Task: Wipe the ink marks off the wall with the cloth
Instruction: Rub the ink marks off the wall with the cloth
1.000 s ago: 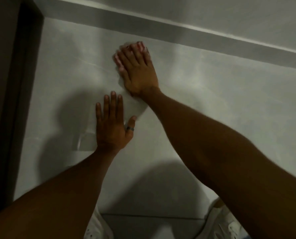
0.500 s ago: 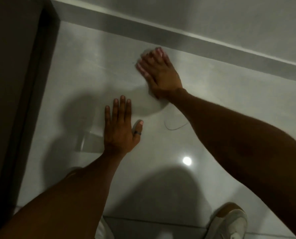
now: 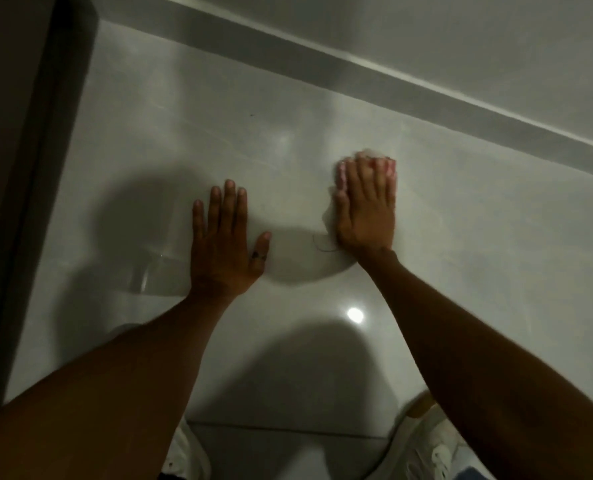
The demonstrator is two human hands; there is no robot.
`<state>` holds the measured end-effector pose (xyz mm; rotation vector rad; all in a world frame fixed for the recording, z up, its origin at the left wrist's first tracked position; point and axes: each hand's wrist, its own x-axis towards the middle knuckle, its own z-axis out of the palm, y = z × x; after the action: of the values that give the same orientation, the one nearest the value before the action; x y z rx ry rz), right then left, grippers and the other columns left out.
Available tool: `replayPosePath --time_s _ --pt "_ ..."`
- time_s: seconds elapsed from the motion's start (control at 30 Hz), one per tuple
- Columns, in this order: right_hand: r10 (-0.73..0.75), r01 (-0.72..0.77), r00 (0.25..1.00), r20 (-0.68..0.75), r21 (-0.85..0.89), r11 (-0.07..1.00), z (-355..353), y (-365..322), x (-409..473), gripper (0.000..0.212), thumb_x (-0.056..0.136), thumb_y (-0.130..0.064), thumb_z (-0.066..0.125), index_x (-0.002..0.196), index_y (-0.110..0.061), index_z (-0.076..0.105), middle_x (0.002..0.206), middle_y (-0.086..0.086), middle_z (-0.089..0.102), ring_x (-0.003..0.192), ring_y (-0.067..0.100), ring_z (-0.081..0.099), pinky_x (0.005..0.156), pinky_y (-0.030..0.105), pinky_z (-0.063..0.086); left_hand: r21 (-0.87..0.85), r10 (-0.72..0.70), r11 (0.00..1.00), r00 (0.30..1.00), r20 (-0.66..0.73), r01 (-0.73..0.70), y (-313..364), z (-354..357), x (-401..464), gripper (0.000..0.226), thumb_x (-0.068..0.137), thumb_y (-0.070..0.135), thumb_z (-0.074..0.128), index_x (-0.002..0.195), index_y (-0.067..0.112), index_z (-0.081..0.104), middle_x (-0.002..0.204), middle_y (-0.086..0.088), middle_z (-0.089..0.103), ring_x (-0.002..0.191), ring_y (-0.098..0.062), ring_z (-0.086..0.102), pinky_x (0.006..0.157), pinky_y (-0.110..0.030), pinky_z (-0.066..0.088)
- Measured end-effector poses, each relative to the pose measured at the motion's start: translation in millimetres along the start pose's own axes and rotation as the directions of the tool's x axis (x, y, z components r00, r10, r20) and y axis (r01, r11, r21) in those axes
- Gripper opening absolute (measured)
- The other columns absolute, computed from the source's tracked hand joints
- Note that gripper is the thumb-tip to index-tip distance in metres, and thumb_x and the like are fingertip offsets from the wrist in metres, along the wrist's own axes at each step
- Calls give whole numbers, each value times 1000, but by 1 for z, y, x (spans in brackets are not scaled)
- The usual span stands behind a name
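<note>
Single head view, looking down, close.

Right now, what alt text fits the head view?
Right hand presses a pale cloth flat against a glossy grey wall, beside a thin curved ink mark. Left hand rests flat and open on the wall.

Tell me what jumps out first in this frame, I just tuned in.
Two bare hands lie flat on the glossy pale wall: the left hand empty, fingers spread, the right hand pressing a pinkish-white cloth. A thin curled ink mark sits just left of the right wrist, above a bright light reflection.
</note>
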<state>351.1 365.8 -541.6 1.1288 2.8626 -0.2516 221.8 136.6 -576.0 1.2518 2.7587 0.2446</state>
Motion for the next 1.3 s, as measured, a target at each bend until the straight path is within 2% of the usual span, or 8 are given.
replayPosePath --time_s 0.07,0.2,0.3,0.47,0.63,0.83,1.03,1.3 --pt "95 -96 995 -9 -21 995 6 -12 -24 60 111 -41 29 167 -20 30 177 10 24 167 36 13 133 64 14 -20 2 1000 1000 15 -2 1 0 2 84 107 59 36 171 7 22 180 -18 19 167 -40 17 135 -61 13" --pt "-386 385 919 84 29 922 21 -46 -75 60 111 -46 31 167 -25 31 177 5 27 167 32 16 132 63 17 2 -1 1000 1000 17 1 1 -1 0 84 107 58 36 171 6 21 180 -20 18 167 -41 17 135 -62 13" --pt "-558 560 823 105 11 828 22 -31 -58 61 111 -45 33 168 -25 28 177 4 26 167 31 15 134 60 15 15 6 1000 1000 16 -7 0 -2 0 84 108 59 34 171 5 20 180 -20 18 167 -41 17 135 -62 13" --pt "-199 199 980 -1 -12 980 8 24 -11 56 110 -36 35 164 -25 38 174 7 34 165 34 22 133 62 17 -19 5 1000 999 52 -4 -1 -5 2 86 107 61 35 171 6 19 180 -18 17 167 -40 15 136 -62 12" --pt "172 -171 985 15 -51 984 -1 77 -55 61 110 -40 29 167 -17 30 177 13 24 166 38 12 133 65 12 -15 -13 1000 998 54 14 1 -8 2 86 107 61 34 172 7 18 180 -18 16 167 -40 15 136 -62 12" --pt "-290 288 952 102 35 957 19 -13 -130 57 111 -44 34 166 -29 34 176 1 31 166 31 18 133 61 16 4 -1 1000 1000 -5 1 1 0 1 83 108 59 31 172 8 17 180 -18 17 167 -40 17 135 -62 12" --pt "-583 584 812 31 -15 812 15 4 -30 52 114 -36 34 165 -27 36 173 5 37 163 35 26 133 61 18 32 -1 999 999 -45 2 -1 4 -1 82 109 58 37 171 7 22 179 -19 21 166 -40 21 135 -60 15" --pt "-104 104 993 -50 -9 995 -3 92 32 55 113 -41 27 167 -35 28 177 0 26 167 33 14 135 58 12 89 -11 996 1000 -3 11 0 0 -1 82 109 58 33 171 6 21 179 -21 21 166 -41 20 135 -61 15"
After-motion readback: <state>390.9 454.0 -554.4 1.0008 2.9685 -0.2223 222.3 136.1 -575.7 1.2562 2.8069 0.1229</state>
